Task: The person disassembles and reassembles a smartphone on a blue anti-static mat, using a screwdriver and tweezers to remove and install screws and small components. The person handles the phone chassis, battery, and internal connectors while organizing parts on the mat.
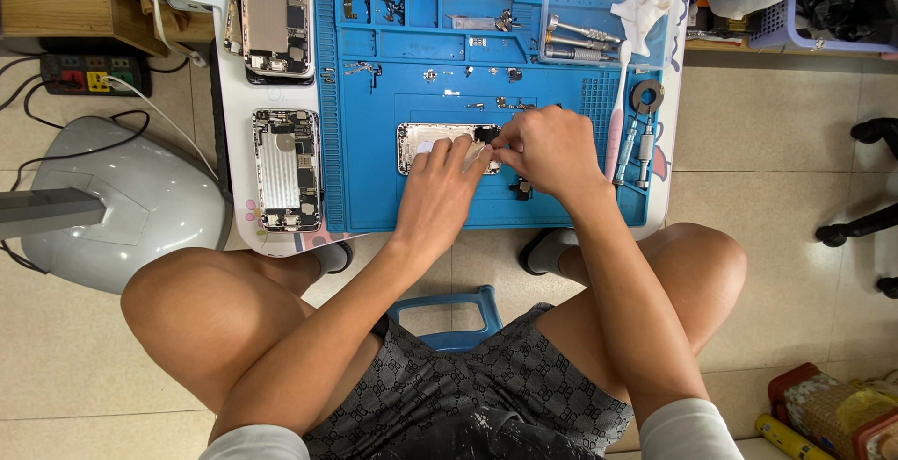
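Head view, left to right: two opened phones (285,168) lie on the white table (234,198) at centre-left of the frame, beside the blue work mat (374,179). At the mat's centre the left hand (438,189) rests fingers-down on an empty phone shell (426,142), pinning it. The right hand (552,150), touching the left, has fingertips pressed together, pinching a small part at the shell's right end; screwdrivers (636,147) lie just beyond, centre-right.

Small phone-repair workshop: blue repair mat (374,189) with parts trays at 12 o'clock, 2 opened phones (285,168) at 10 o'clock, screwdrivers (580,37) at 1 o'clock, power strip (89,75) on tiled floor (776,170) at 10 o'clock.
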